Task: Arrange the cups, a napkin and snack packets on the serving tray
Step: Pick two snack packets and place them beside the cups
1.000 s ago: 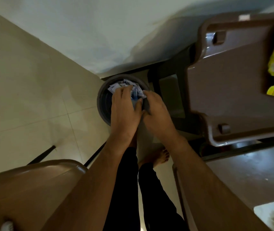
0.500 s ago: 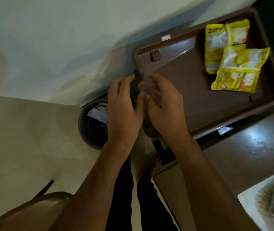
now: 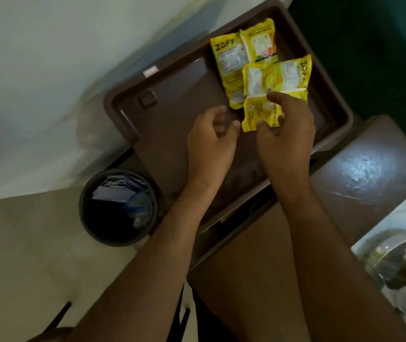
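A: We log the brown rectangular plastic serving tray lying across a dark brown table. Packets?

B: We count four yellow foil snack packets bunched and overlapping at the tray's far right end. The nearest yellow packet is pinched by the right hand, thumb on its near edge and fingers on top. It lies on the tray floor or just off it; we cannot tell which.

A: Left hand?

B: Loosely curled over the bare middle of the tray, just left of that packet. We see nothing in it, and it touches no packet.

A: Progress?

B: We judge the packets roughly placed, maybe being straightened. No cups and no napkin are on the tray, so most of the task is left. The tray's left half is bare.

A: Anything else?

B: A round dark waste bin holding crumpled paper stands on the floor at the near left. A white tray of blurred clear items sits at the near right; we cannot tell whether those are cups.
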Available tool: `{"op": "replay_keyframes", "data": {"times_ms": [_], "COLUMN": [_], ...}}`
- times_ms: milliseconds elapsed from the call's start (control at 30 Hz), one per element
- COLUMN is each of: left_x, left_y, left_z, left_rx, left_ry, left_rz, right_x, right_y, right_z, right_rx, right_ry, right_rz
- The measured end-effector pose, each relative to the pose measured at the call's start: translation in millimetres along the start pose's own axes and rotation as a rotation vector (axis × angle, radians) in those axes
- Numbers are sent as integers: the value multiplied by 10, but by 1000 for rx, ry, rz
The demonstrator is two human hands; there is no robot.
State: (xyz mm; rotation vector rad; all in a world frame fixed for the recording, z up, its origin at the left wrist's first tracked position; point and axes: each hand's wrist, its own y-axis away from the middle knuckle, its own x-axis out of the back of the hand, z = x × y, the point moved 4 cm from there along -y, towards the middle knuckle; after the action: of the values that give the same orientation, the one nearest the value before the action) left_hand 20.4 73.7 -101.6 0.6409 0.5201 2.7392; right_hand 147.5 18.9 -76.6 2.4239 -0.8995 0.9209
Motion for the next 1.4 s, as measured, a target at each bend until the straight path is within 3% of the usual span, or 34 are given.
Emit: {"op": "replay_keyframes", "data": {"times_ms": [433,700,833,967,1067,1200,1400], "left_x": [-476,-273,-117,-34,48,285,392], "left_y": [-413,-262,-120,-14,-63,-286,-379], "left_z": [184,402,508,677,708,564,255], "left_rx": [38,-11,76,39,-19,-82,116], "left_ry": [-69,77,314,406,393,243,250], "left_rz": [0,69,32,-78,-144,-84,-385], "right_x": [130,101,48,88,104,120,-26], "right_y": [-276,-154,49,120,142,175,220], "right_z": [380,311,205,138,108,100,147], "right_rx": [-82,2,133,182,110,-114,-454], "right_ry": [17,-91,-119,-219,-383,-728,-1060], "right_rz": [8,-87,-153,42,124,130,-2]}}
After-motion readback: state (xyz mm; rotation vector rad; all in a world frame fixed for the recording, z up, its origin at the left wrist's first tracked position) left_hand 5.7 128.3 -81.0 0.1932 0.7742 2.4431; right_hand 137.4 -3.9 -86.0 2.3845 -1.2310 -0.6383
